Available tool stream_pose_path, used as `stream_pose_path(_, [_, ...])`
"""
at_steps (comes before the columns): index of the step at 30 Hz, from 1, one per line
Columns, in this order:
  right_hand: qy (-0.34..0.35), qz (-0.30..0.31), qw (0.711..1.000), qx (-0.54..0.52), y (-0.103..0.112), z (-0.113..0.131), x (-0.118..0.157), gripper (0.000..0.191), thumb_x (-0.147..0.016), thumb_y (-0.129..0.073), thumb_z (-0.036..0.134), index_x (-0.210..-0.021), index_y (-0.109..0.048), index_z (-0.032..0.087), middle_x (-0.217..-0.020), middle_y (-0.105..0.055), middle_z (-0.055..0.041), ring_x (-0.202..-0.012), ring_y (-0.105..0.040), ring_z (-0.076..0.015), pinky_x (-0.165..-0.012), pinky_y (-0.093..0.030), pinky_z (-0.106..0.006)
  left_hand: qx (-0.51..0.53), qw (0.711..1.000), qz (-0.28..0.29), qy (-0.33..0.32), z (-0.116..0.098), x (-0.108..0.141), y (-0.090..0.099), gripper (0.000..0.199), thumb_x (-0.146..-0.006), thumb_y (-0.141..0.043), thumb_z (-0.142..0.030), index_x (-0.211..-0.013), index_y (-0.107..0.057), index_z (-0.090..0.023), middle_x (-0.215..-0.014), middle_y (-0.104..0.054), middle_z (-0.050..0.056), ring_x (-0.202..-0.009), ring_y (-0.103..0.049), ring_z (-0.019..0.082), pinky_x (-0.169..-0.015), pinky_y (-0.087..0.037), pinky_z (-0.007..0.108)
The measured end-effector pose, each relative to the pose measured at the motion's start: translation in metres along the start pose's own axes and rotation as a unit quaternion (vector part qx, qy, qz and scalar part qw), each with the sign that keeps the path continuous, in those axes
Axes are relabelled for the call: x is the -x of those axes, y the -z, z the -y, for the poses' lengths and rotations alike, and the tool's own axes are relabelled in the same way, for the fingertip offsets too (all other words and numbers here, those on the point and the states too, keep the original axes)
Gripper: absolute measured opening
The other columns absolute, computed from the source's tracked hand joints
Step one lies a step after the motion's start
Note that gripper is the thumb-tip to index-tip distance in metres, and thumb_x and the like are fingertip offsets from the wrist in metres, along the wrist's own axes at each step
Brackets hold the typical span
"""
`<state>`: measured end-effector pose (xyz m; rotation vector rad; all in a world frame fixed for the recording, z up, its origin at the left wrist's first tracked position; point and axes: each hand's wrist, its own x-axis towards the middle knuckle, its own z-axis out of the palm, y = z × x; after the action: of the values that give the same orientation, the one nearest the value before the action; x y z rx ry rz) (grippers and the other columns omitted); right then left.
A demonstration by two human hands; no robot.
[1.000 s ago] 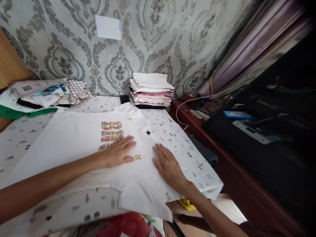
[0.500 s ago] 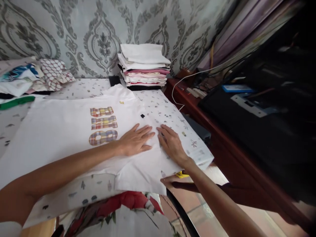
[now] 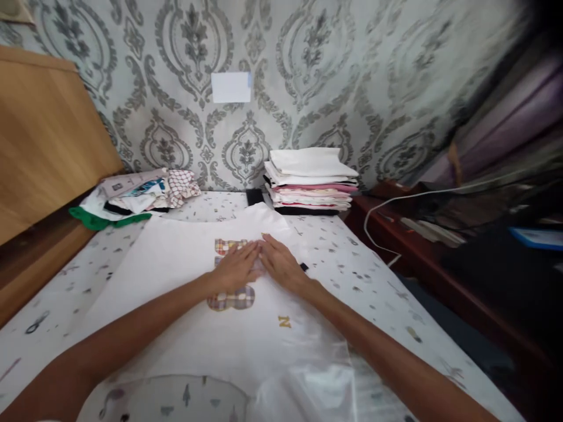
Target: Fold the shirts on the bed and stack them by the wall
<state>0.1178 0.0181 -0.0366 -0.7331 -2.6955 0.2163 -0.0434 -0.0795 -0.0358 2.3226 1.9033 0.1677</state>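
Observation:
A white T-shirt with plaid letters across its chest lies spread flat on the patterned sheet. My left hand rests palm down over the plaid letters, its fingers stretched out. Close beside it, fingertips nearly meeting, my right hand lies flat on the shirt too. Neither hand grips anything. Part of the plaid lettering is hidden beneath my left hand. A small yellow letter shows on the cloth nearer to me, and a small black tag lies just right of my right hand.
Against the wall stands a stack of folded clothes. A looser clothes pile sits at the back left by a wooden board. Along the right runs a dark red table with a white cable and assorted items.
Both hands have slid from the shirt's right edge onto its printed chest and come together. The view has tilted up and turned left, bringing the wooden board into sight.

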Motion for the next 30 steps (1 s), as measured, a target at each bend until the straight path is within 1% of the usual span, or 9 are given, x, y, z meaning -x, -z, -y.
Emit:
stream_pose_path(2, [-0.025, 0.039, 0.999, 0.023, -0.014, -0.002, -0.035, 0.046, -0.100, -0.042, 0.029, -0.139, -0.052, 0.008, -0.153, -0.046, -0.0208, -0.145, -0.039, -0.0286, -0.117, -0.035, -0.046, 0.000, 0.998, 0.002, 0.064, 0.037, 0.002, 0.006, 0.068, -0.103, -0.022, -0.053, -0.156, -0.026, -0.012, -0.165, -0.022, 0.017, -0.154, -0.017, 0.026, -0.124, -0.017, 0.054])
stream_pose_path(5, [-0.055, 0.043, 0.996, 0.047, -0.029, -0.024, -0.058, 0.046, -0.102, -0.039, 0.033, -0.139, -0.052, 0.011, -0.152, -0.047, -0.0189, -0.145, -0.040, -0.0283, -0.117, -0.033, -0.049, -0.003, 0.986, -0.008, 0.166, 0.102, 0.026, 0.016, 0.066, -0.103, -0.021, -0.053, -0.155, -0.029, -0.014, -0.165, -0.024, 0.015, -0.154, -0.017, 0.024, -0.123, -0.017, 0.052])
stream_pose_path(10, [-0.049, -0.021, 0.996, 0.070, -0.041, -0.074, -0.050, 0.047, -0.102, -0.037, 0.037, -0.137, -0.054, 0.011, -0.148, -0.051, -0.0195, -0.141, -0.044, -0.0289, -0.114, -0.038, -0.049, -0.032, 0.963, -0.040, 0.266, 0.206, 0.092, 0.028, 0.069, -0.100, -0.021, -0.053, -0.154, -0.033, -0.011, -0.164, -0.026, 0.015, -0.153, -0.021, 0.024, -0.122, -0.019, 0.046])
stream_pose_path(14, [-0.042, -0.051, 0.995, 0.076, -0.044, -0.087, -0.048, 0.046, -0.099, -0.039, 0.035, -0.133, -0.057, 0.009, -0.144, -0.054, -0.0210, -0.137, -0.048, -0.0308, -0.113, -0.040, -0.048, -0.041, 0.963, -0.051, 0.263, 0.249, 0.118, 0.032, 0.067, -0.100, -0.021, -0.052, -0.152, -0.036, -0.012, -0.163, -0.031, 0.014, -0.152, -0.024, 0.023, -0.122, -0.021, 0.042])
stream_pose_path(17, [-0.052, -0.049, 0.996, 0.057, -0.040, -0.085, -0.050, 0.044, -0.098, -0.040, 0.033, -0.130, -0.059, 0.009, -0.140, -0.058, -0.0209, -0.133, -0.052, -0.0321, -0.111, -0.043, -0.050, -0.049, 0.957, -0.059, 0.279, 0.250, 0.123, 0.039, 0.063, -0.101, -0.023, -0.047, -0.150, -0.038, -0.011, -0.162, -0.033, 0.014, -0.151, -0.026, 0.024, -0.121, -0.023, 0.040])
stream_pose_path(21, [-0.060, -0.043, 0.997, 0.028, -0.033, -0.067, -0.040, 0.044, -0.097, -0.038, 0.029, -0.130, -0.059, 0.008, -0.138, -0.058, -0.0219, -0.135, -0.050, -0.0333, -0.112, -0.042, -0.052, -0.077, 0.937, -0.072, 0.334, 0.218, 0.132, 0.044, 0.058, -0.103, -0.023, -0.043, -0.149, -0.038, -0.011, -0.163, -0.029, 0.018, -0.152, -0.022, 0.029, -0.120, -0.019, 0.053])
stream_pose_path(23, [-0.030, -0.041, 0.999, 0.008, -0.029, -0.045, -0.022, 0.045, -0.098, -0.038, 0.032, -0.133, -0.058, 0.011, -0.142, -0.055, -0.0206, -0.138, -0.047, -0.0330, -0.113, -0.041, -0.053, -0.070, 0.949, -0.049, 0.305, 0.189, 0.143, 0.043, 0.060, -0.104, -0.021, -0.047, -0.153, -0.033, -0.015, -0.165, -0.025, 0.015, -0.153, -0.018, 0.028, -0.121, -0.015, 0.054])
stream_pose_path(27, [0.073, -0.026, 0.997, -0.008, -0.024, -0.003, 0.033, 0.047, -0.101, -0.038, 0.040, -0.141, -0.051, 0.021, -0.155, -0.044, -0.0140, -0.144, -0.040, -0.0297, -0.114, -0.038, -0.052, -0.043, 0.982, 0.025, 0.180, 0.133, 0.178, 0.035, 0.063, -0.103, -0.019, -0.056, -0.157, -0.028, -0.025, -0.167, -0.021, 0.008, -0.154, -0.016, 0.024, -0.123, -0.011, 0.050])
stream_pose_path(30, [0.069, -0.023, 0.997, 0.039, -0.023, -0.003, 0.061, 0.049, -0.101, -0.036, 0.040, -0.144, -0.049, 0.020, -0.152, -0.049, -0.0148, -0.141, -0.044, -0.0300, -0.112, -0.041, -0.052, -0.033, 0.988, 0.035, 0.150, 0.121, 0.198, 0.031, 0.062, -0.103, -0.019, -0.058, -0.155, -0.033, -0.027, -0.166, -0.025, 0.008, -0.153, -0.021, 0.023, -0.123, -0.014, 0.049])
